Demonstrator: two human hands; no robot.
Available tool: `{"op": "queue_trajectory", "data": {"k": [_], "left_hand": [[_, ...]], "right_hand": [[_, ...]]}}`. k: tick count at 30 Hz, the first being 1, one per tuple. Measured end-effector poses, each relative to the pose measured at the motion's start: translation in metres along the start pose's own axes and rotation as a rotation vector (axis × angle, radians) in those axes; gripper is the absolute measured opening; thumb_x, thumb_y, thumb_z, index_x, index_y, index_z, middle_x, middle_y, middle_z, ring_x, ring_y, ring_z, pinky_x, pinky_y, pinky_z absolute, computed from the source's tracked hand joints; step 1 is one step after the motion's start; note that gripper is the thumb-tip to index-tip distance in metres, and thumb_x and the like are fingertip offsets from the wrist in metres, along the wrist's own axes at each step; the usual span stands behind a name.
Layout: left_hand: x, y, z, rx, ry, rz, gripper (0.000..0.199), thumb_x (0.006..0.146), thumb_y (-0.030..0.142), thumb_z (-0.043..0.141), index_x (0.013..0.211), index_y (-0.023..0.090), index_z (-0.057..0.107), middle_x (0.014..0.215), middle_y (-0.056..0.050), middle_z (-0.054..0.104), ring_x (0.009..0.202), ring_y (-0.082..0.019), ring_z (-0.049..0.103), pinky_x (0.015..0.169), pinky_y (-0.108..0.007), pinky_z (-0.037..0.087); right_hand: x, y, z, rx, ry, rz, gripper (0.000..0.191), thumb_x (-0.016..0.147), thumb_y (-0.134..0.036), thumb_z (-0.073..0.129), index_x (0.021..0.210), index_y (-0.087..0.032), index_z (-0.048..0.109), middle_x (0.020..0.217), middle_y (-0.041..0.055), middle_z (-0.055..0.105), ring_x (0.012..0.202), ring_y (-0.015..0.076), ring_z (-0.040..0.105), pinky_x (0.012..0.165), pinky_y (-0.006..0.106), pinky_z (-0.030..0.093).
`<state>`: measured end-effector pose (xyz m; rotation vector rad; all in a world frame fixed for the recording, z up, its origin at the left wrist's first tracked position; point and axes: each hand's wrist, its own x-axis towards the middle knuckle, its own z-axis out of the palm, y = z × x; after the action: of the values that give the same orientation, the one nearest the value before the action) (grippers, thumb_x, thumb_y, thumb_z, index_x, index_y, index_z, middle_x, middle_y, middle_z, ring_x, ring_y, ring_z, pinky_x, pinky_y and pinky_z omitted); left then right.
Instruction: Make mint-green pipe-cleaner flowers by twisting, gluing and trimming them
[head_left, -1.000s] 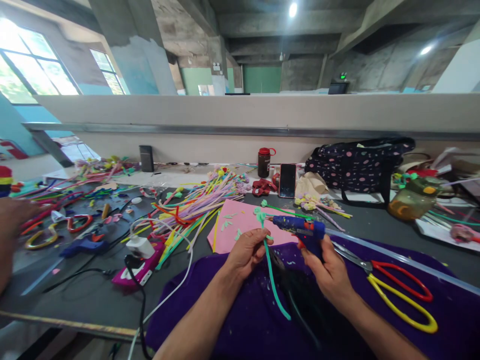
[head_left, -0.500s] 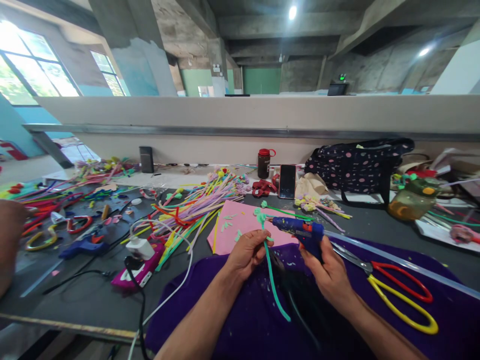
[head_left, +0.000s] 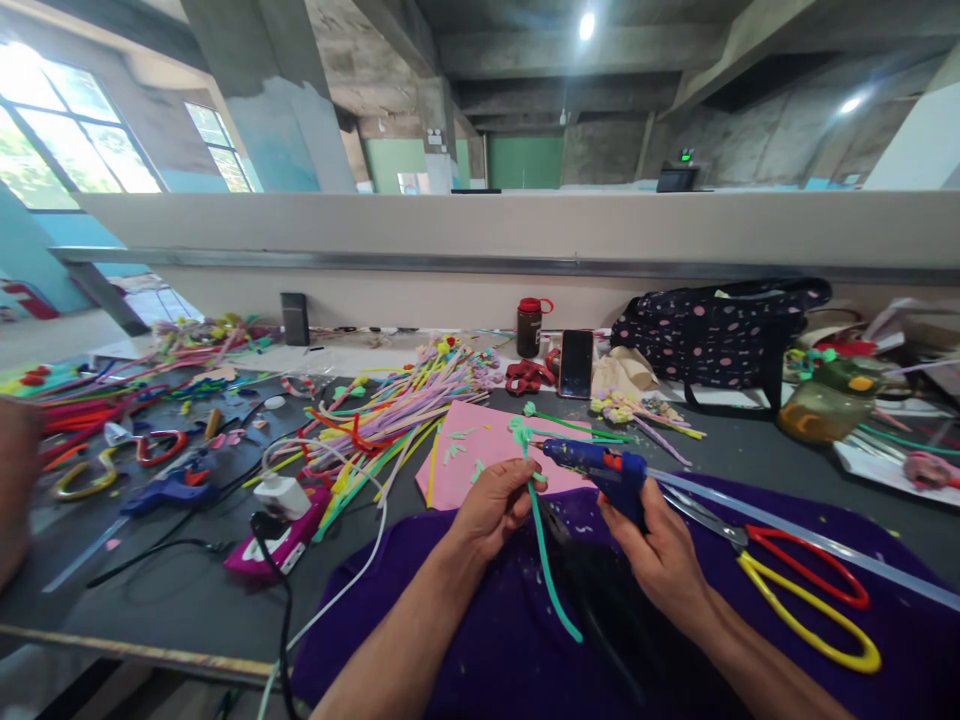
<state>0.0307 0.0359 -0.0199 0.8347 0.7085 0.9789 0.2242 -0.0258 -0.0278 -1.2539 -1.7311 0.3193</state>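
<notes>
Between its thumb and fingers my left hand [head_left: 496, 503] pinches a mint-green fuzzy stem [head_left: 550, 570], whose top carries a curled green tuft [head_left: 519, 430] and whose tail hangs down. My right hand [head_left: 660, 545] is wrapped round the handle of a blue glue gun [head_left: 600, 462]. The gun's nozzle points left, close beside the stem just under the tuft; whether they touch I cannot tell. A clear glue stick [head_left: 787, 527] runs out of the gun's back. Behind the hands lies a pink sheet [head_left: 465, 440] with small green pieces on it.
Red-and-yellow scissors [head_left: 739, 540] lie right on a purple cloth [head_left: 375, 600]. A magenta power strip [head_left: 277, 540] with cables sits left, near another glue gun [head_left: 169, 487]. Farther back are stem bundles [head_left: 405, 400], a bottle [head_left: 529, 330], a phone [head_left: 576, 363] and a bag [head_left: 705, 340]. Someone's arm [head_left: 15, 480] shows far left.
The glue gun's nozzle has shifted slightly left and down, nearer the stem. Both hands keep their holds, and the whole view has moved very slightly.
</notes>
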Motion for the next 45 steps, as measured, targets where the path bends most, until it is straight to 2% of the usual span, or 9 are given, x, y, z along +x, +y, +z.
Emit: {"op": "queue_trajectory", "data": {"k": [16, 22, 25, 28, 33, 35, 38, 41, 45], "left_hand": [[-0.001, 0.001, 0.001, 0.025, 0.031, -0.011, 0.026, 0.069, 0.036, 0.063, 0.072, 0.011, 0.056, 0.049, 0.002, 0.056, 0.028, 0.0, 0.029, 0.03, -0.015, 0.014], [0.0, 0.002, 0.002, 0.015, 0.031, -0.028, 0.026, 0.068, 0.036, 0.064, 0.067, 0.011, 0.056, 0.042, 0.004, 0.051, 0.026, 0.0, 0.027, 0.029, -0.015, 0.014], [-0.001, 0.004, 0.002, -0.026, 0.059, -0.005, 0.024, 0.067, 0.033, 0.065, 0.069, 0.011, 0.056, 0.053, 0.001, 0.058, 0.028, 0.001, 0.029, 0.028, -0.014, 0.015], [-0.001, 0.007, 0.001, -0.06, 0.091, 0.017, 0.022, 0.066, 0.03, 0.066, 0.073, 0.011, 0.057, 0.058, 0.0, 0.062, 0.029, 0.001, 0.032, 0.028, -0.013, 0.016], [-0.002, 0.009, 0.002, -0.061, 0.057, 0.007, 0.02, 0.067, 0.029, 0.065, 0.073, 0.011, 0.058, 0.056, 0.0, 0.062, 0.027, 0.001, 0.03, 0.028, -0.013, 0.015], [-0.002, 0.007, 0.003, -0.047, 0.018, -0.005, 0.021, 0.067, 0.03, 0.065, 0.071, 0.011, 0.058, 0.049, 0.001, 0.058, 0.027, 0.001, 0.029, 0.029, -0.014, 0.015], [-0.002, 0.004, 0.004, -0.03, -0.01, -0.02, 0.023, 0.068, 0.033, 0.065, 0.07, 0.011, 0.059, 0.039, 0.004, 0.05, 0.027, -0.001, 0.03, 0.03, -0.014, 0.016], [-0.003, 0.002, 0.005, -0.025, -0.009, -0.035, 0.024, 0.068, 0.034, 0.065, 0.069, 0.011, 0.059, 0.04, 0.003, 0.051, 0.027, -0.001, 0.03, 0.031, -0.015, 0.017], [-0.004, 0.001, 0.008, -0.001, 0.004, -0.051, 0.026, 0.067, 0.035, 0.065, 0.068, 0.01, 0.06, 0.045, 0.001, 0.054, 0.027, 0.0, 0.028, 0.03, -0.015, 0.015]], "right_hand": [[0.001, 0.003, 0.002, 0.024, -0.014, 0.012, 0.027, 0.085, -0.028, 0.047, 0.111, -0.018, 0.046, 0.092, 0.0066, 0.065, 0.08, 0.0208, 0.062, 0.072, 0.029, 0.047], [0.001, 0.0, 0.0, 0.069, -0.033, 0.008, 0.025, 0.084, -0.028, 0.048, 0.108, -0.019, 0.049, 0.089, 0.0056, 0.065, 0.078, 0.0198, 0.061, 0.069, 0.028, 0.047], [0.004, -0.001, -0.006, 0.129, 0.013, 0.078, 0.026, 0.081, -0.03, 0.05, 0.104, -0.019, 0.052, 0.086, 0.0042, 0.064, 0.073, 0.0176, 0.06, 0.066, 0.026, 0.047], [0.012, 0.001, -0.012, 0.24, 0.029, 0.192, 0.021, 0.08, -0.033, 0.051, 0.094, -0.017, 0.054, 0.068, -0.0001, 0.059, 0.06, 0.0144, 0.055, 0.059, 0.025, 0.046], [0.025, 0.02, -0.004, 0.399, -0.095, 0.415, 0.03, 0.078, -0.035, 0.05, 0.1, -0.015, 0.051, 0.056, -0.005, 0.051, 0.048, 0.0123, 0.05, 0.048, 0.024, 0.044], [0.026, 0.032, 0.007, 0.418, -0.148, 0.485, 0.038, 0.076, -0.035, 0.051, 0.108, -0.014, 0.048, 0.059, -0.0048, 0.052, 0.047, 0.0121, 0.049, 0.045, 0.024, 0.045], [0.025, 0.05, 0.021, 0.427, -0.179, 0.512, 0.051, 0.075, -0.034, 0.053, 0.12, -0.014, 0.04, 0.078, 0.0006, 0.058, 0.054, 0.0126, 0.054, 0.047, 0.025, 0.048], [0.024, 0.061, 0.024, 0.279, -0.193, 0.464, 0.051, 0.076, -0.034, 0.053, 0.121, -0.014, 0.041, 0.092, 0.0059, 0.06, 0.064, 0.0157, 0.06, 0.05, 0.027, 0.05], [0.025, 0.05, 0.008, -0.149, -0.089, 0.159, 0.038, 0.072, -0.034, 0.06, 0.106, -0.018, 0.057, 0.099, 0.0095, 0.061, 0.085, 0.023, 0.059, 0.067, 0.034, 0.049]]}}
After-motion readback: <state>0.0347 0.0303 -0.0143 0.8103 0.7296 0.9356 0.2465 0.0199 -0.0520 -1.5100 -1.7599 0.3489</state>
